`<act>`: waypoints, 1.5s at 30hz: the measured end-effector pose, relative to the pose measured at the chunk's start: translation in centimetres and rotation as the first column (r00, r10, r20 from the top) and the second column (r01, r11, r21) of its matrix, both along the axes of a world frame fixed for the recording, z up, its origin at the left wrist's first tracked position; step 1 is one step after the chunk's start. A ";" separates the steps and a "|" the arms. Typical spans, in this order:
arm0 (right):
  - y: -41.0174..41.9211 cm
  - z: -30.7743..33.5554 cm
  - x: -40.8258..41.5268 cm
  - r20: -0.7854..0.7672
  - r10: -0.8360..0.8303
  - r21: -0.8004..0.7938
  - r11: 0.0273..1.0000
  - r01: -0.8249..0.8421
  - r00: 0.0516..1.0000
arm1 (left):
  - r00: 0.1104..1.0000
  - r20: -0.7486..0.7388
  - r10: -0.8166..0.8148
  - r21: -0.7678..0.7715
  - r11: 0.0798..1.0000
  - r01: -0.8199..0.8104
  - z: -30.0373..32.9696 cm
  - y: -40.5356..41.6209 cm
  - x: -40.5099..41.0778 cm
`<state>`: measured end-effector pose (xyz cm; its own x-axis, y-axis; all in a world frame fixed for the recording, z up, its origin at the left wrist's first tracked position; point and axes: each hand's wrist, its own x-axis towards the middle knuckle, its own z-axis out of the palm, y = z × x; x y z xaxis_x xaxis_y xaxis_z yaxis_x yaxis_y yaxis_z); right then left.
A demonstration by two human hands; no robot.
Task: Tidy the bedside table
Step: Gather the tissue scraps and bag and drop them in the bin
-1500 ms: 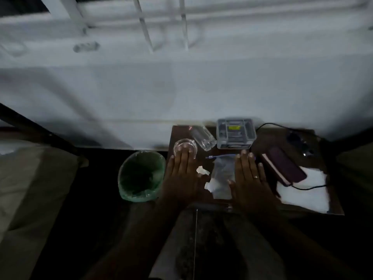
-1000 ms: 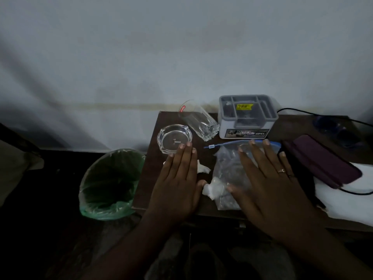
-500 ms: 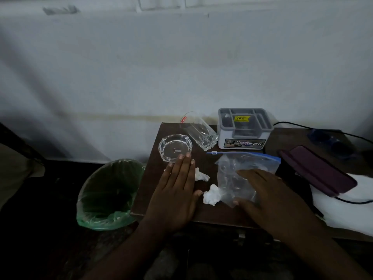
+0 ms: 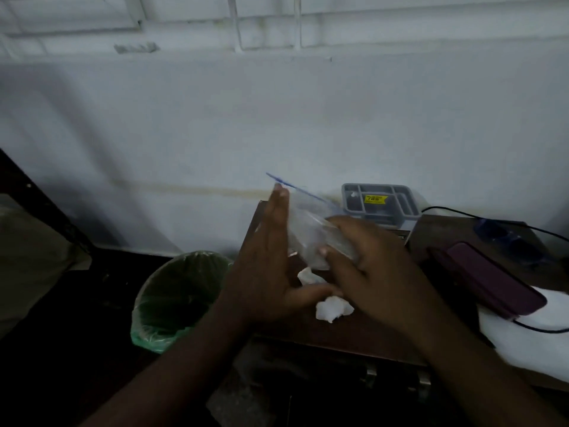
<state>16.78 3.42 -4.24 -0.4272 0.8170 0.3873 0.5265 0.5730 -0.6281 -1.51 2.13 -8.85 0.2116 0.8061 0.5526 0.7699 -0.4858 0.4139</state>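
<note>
One clear zip bag (image 4: 311, 229) with a blue seal strip is lifted over the table (image 4: 338, 331), gripped by the right hand (image 4: 369, 272); the left hand (image 4: 271, 266) lies flat and open against its left side. Two crumpled tissues (image 4: 334, 308) lie just below the fingers (image 4: 278, 204). Beyond the right fingers stands one grey organiser tray (image 4: 380, 201); its yellow label is unreadable. One green-lined bin (image 4: 178, 297) sits left.
</note>
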 end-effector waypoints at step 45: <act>3.7 -10.5 -5.4 0.415 -0.005 -0.037 0.999 0.023 0.910 | 0.938 0.329 0.114 -0.052 0.993 -0.102 -2.7 0.1 -7.9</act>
